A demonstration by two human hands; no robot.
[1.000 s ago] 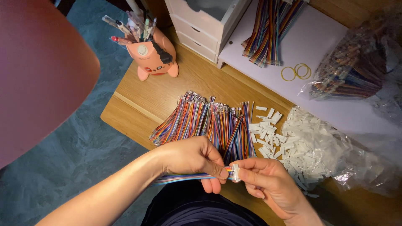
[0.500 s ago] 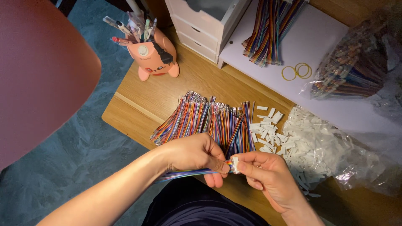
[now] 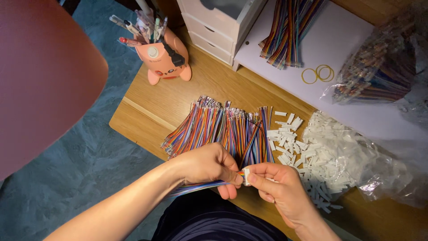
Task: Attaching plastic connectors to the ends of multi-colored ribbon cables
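A wooden desk (image 3: 209,85) fills my view over blue carpet. Fanned across it lies the pile of rainbow ribbon cables (image 3: 218,129), my landmark. Right of the pile, a clear bag spills white connector housings (image 3: 330,156). Just below the pile, my left hand (image 3: 207,165) is closed around one ribbon cable (image 3: 196,187), pinching near its tip. My right hand (image 3: 278,189) pinches a small white connector (image 3: 246,176), touching that tip. The cable seems light and floppy; I'd grip close to the end. The connector looks tiny and slippery.
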